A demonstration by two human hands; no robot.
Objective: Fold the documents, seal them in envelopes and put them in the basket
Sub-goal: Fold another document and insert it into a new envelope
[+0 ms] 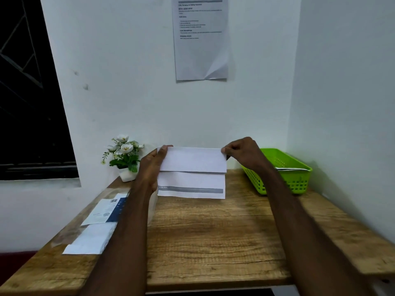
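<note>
A white-walled corner holds a wooden table [213,231], with a green basket [284,169] at its far right — already holding paper. Above the table's middle, the left hand [152,165] and right hand [243,154] each pinch an upper corner of a partly folded paper [192,174]. Folding seems underway; next — likely pressing the crease flat, edges matched.

The printed white sheet taped to the wall [201,37] carries headings too blurred to read. The grey band on the folded white document [191,190] is equally illegible.
</note>
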